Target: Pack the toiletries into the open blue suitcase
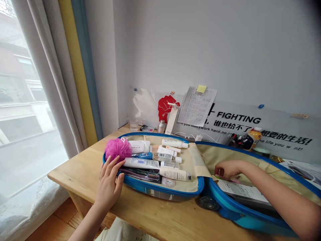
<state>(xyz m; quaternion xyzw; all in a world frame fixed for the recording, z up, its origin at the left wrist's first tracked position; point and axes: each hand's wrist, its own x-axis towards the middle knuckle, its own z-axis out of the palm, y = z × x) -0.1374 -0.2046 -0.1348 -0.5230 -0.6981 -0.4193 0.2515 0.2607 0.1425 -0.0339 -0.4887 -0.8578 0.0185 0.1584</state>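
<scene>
An open blue suitcase lies on the wooden table, both halves facing up. Its left half holds a pink bath puff, a white tube, a white bottle, a clear bottle and several other toiletries. My left hand rests at the left rim beside the puff, fingers outstretched, fingertips against or very near it. Inside the right half, my right hand reaches down with bent fingers, near a white printed box. Whatever those fingers hold, if anything, is hidden; bits of pink and green show close by.
Behind the suitcase stand a clear cup, a metal bottle, a white lamp and a charger with cables. An orange bottle stands at the back right. Curtains and a window flank the table's left.
</scene>
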